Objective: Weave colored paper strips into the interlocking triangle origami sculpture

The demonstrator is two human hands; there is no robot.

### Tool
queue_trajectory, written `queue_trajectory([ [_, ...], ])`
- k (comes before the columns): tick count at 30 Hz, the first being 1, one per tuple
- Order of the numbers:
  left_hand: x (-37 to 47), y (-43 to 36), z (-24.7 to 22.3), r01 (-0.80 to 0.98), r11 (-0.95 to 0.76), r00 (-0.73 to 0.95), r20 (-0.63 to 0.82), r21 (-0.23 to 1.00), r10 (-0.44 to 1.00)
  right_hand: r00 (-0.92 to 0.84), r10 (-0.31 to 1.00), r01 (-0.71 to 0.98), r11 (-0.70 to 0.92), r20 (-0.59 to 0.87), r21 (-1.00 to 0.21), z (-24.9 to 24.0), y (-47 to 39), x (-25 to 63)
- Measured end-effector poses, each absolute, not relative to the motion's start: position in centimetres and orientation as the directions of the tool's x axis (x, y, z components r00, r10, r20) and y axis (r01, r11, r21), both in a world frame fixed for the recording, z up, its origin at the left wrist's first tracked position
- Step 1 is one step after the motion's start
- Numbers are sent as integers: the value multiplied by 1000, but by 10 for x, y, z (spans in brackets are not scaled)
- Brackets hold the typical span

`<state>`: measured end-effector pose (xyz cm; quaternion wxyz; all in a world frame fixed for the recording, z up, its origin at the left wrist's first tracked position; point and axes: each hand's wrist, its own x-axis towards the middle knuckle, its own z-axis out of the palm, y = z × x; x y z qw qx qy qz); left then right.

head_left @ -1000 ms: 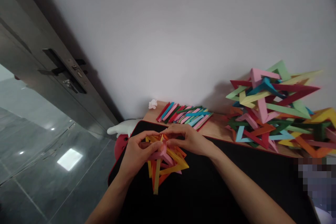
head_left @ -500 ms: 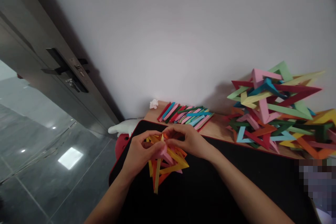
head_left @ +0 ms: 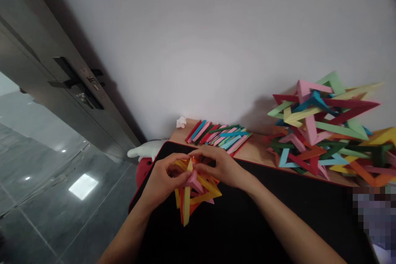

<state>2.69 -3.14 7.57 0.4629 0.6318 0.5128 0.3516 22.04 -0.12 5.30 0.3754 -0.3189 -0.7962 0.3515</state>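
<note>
folded-paper star (head_left: 195,185) lies over the black surface (head_left: 229,227), directly between two equally near hands, its pale yellow strip (head_left: 186,208) pointing toward the wearer, the left hand (head_left: 162,177) and right hand (head_left: 220,166) both pinching its far end.

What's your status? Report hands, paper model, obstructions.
Left hand, right hand: both gripping paper model. Model over black surface. No obstruction seen; paper strips beyond.

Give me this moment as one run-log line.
left hand: holding yellow-orange-pink paper model | right hand: fingering same model | beyond: coloured paper strips, crumpled white wad | far right: piled paper models
</note>
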Motion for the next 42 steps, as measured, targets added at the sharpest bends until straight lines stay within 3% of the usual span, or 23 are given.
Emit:
queue_trajectory([
  [10, 32, -35, 81, 426, -84, 190, 2, 901, 982, -503, 788, 223, 515, 355, -828, 51, 0, 218],
  [16, 34, -35, 82, 399, -44, 186, -34, 916, 982, -503, 784, 225, 525, 364, -821, 52, -1, 218],
  [22, 39, -36, 82, 406, -81, 143, 24, 910, 989, -492, 793, 237, 520, 360, -821, 52, -1, 218],
  [29, 36, -33, 81, 394, -92, 210, 7, 915, 978, -462, 827, 190, 444, 319, -876, 50, -1, 216],
  [42, 31, -30, 83, 354, -31, 178, -35, 935, 983, -329, 892, 134, 369, 310, -920, 46, -2, 212],
])
